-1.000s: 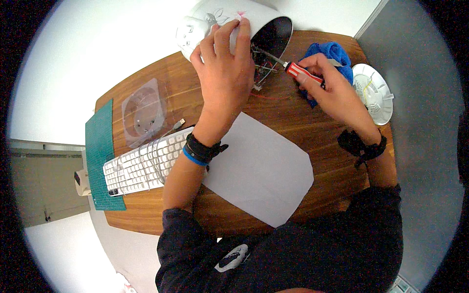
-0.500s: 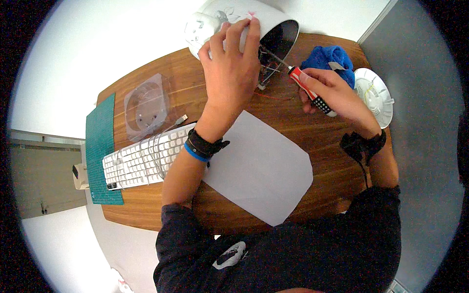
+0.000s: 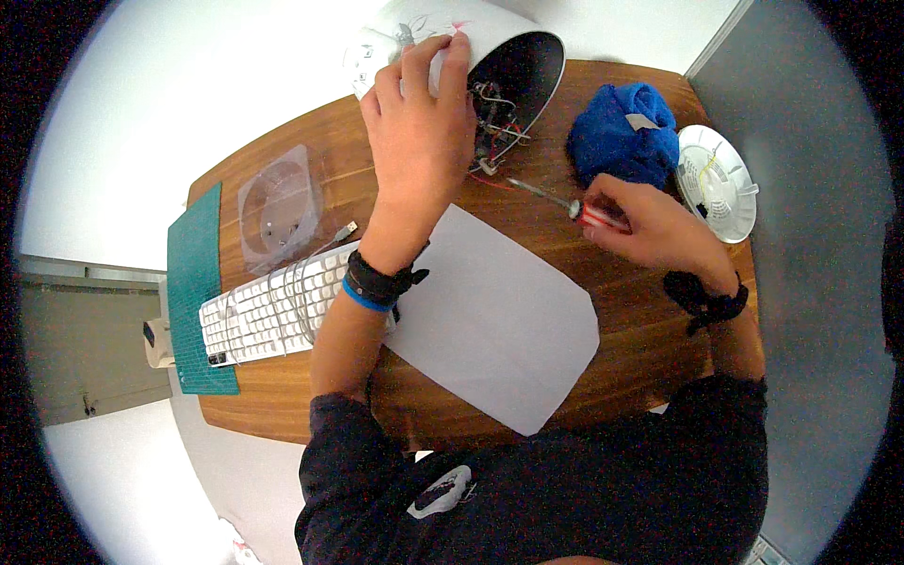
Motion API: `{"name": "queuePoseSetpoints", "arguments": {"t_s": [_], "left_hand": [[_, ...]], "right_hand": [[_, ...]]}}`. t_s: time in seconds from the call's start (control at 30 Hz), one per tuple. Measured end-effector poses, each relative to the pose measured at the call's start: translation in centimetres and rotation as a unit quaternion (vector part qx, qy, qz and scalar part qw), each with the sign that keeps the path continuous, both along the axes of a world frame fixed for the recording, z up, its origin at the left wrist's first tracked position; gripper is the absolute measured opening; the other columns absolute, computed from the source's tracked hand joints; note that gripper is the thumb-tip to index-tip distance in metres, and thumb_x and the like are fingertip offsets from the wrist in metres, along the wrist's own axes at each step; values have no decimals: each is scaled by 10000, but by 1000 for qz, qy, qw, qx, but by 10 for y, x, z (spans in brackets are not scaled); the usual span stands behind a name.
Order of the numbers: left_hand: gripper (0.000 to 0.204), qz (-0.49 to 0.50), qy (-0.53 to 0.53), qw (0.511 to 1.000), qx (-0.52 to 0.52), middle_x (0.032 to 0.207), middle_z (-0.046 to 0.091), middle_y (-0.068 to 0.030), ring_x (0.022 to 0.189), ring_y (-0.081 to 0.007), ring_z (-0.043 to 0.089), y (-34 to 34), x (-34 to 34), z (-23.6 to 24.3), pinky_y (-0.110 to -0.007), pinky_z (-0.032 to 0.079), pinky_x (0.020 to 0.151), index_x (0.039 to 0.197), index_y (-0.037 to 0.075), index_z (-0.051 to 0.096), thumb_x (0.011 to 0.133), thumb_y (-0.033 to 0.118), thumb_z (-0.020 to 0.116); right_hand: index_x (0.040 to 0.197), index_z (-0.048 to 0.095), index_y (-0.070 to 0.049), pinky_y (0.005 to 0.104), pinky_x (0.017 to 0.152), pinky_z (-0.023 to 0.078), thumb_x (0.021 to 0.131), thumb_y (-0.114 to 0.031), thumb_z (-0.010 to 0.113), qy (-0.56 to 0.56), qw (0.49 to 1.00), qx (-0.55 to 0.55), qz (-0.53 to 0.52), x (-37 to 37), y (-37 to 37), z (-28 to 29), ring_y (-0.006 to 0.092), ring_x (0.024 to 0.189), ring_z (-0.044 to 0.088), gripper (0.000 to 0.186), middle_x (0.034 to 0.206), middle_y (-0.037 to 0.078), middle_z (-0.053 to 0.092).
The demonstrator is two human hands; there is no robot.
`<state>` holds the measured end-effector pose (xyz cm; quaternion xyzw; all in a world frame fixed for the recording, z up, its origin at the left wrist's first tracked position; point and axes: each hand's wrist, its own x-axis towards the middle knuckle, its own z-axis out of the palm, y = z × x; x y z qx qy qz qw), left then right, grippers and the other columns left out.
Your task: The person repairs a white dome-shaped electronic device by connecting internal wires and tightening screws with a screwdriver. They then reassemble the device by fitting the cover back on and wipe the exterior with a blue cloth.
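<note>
A white cylindrical appliance housing (image 3: 490, 21) with a printed flower pattern lies on its side at the table's far edge. Its dark open end is turned toward me and to the right, showing wires and electronic parts (image 3: 494, 122). My left hand (image 3: 421, 137) lies over the housing, fingers curled on its wall and holding it. In my right hand (image 3: 650, 221) is a screwdriver (image 3: 546, 196) with a red handle. Its metal shaft points left, and the tip is just outside the opening, near a thin red wire, apart from the electronics.
Right of the housing are a crumpled blue cloth (image 3: 621, 137) and a round white cover (image 3: 720, 188). A white sheet (image 3: 499, 325) lies in front. Leftward are a white keyboard (image 3: 273, 311) with its cable, a clear plastic tray (image 3: 282, 193) holding small dark pieces, and a green mat (image 3: 195, 282).
My right hand has drawn the screwdriver out of the opening, toward me. The housing has shifted slightly left with my left hand, its open end facing me more.
</note>
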<state>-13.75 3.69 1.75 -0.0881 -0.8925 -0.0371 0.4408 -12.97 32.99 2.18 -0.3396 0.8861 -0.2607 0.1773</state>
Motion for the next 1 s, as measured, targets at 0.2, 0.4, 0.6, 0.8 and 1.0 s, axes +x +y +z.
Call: {"name": "queuePoseSetpoints", "arguments": {"t_s": [0.2, 0.4, 0.6, 0.8, 1.0], "left_hand": [[745, -63, -36, 997, 19, 1478, 560, -123, 1269, -387, 552, -4, 13, 12, -501, 466, 1075, 1551, 143, 500, 853, 73, 751], [748, -117, -80, 989, 35, 1541, 531, -156, 1387, -400, 519, -18, 25, 22, -481, 419, 1190, 1575, 118, 483, 877, 31, 736], [771, -123, -134, 982, 54, 1627, 467, -175, 1486, -392, 464, -47, 54, 25, -458, 404, 1218, 1606, 95, 432, 902, 15, 738], [645, -93, -137, 980, 112, 1545, 568, -174, 1429, -404, 535, -48, 93, 29, -462, 419, 1203, 1527, 77, 518, 921, 11, 728], [385, -187, -154, 970, -32, 1296, 692, -122, 1275, -344, 635, -29, 109, 18, -463, 517, 1087, 1226, 81, 719, 849, 12, 751]], "right_hand": [[1141, 573, -54, 518, 780, 563, 950, -245, 740, 103, 985, 135, 14, 5, 17, -25, 428, 969, 698, 317, 1016, 198, 700], [1131, 580, -37, 540, 799, 584, 956, -269, 717, 215, 963, 161, 26, -5, 29, -40, 430, 991, 688, 321, 1055, 196, 669], [1207, 592, -20, 511, 935, 564, 938, -268, 738, 221, 964, 137, 50, -7, 24, -23, 420, 1130, 637, 394, 1200, 209, 629], [1291, 584, -4, 506, 1016, 542, 951, -274, 734, 182, 972, 111, 101, -10, 22, -36, 432, 1179, 627, 459, 1243, 218, 620], [1311, 587, -13, 509, 1004, 553, 964, -270, 721, 141, 977, 100, 124, -8, 3, -27, 436, 1177, 632, 452, 1253, 216, 619]]}}
